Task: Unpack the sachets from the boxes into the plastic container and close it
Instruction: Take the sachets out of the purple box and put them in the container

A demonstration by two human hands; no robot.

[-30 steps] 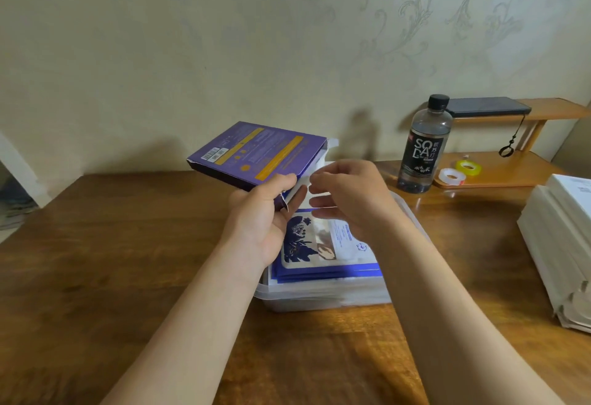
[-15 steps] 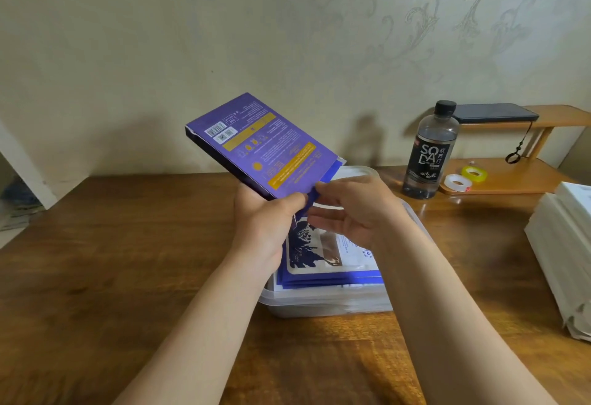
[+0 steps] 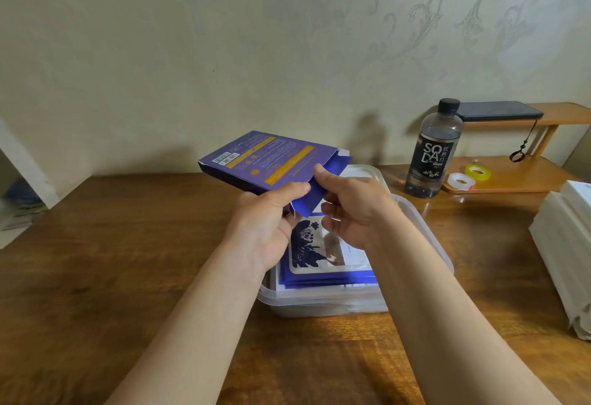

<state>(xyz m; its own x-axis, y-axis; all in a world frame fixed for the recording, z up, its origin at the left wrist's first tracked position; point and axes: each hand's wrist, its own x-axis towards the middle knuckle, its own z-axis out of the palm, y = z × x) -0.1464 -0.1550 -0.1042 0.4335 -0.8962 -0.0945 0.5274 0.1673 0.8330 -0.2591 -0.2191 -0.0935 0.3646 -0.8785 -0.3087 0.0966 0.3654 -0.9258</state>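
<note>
Table [image 3: 112, 260]: dark wood, carrying all items listed.

Plastic container [image 3: 319, 304]: clear, lidless, stood near the middle of the table. A stack of blue-edged sachets [image 3: 319, 254] was laid flat inside, a dark floral print on the top one.

White stack [image 3: 566, 244]: flat pieces piled at the right edge of the table; kind could not be told.

Left hand [image 3: 271, 222]: held above the container, fingers curled under the near corner of the purple box [image 3: 265, 161], thumb pressed on its top face.

Right hand [image 3: 355, 212]: thumb and fingers pinched on a blue sachet [image 3: 311, 201] that protruded from the open end of the box.

Purple box: held tilted, open end towards the right hand, barcode side up.

Lid [image 3: 364, 172]: clear, seen just behind the container.

Bottle [image 3: 435, 151]: black-labelled, upright towards the far right corner.

Wooden shelf [image 3: 511, 177]: beside the bottle, bearing a white tape roll [image 3: 460, 180] and a yellow tape roll [image 3: 478, 172]; a dark phone [image 3: 499, 111] was laid on its upper tier.
</note>
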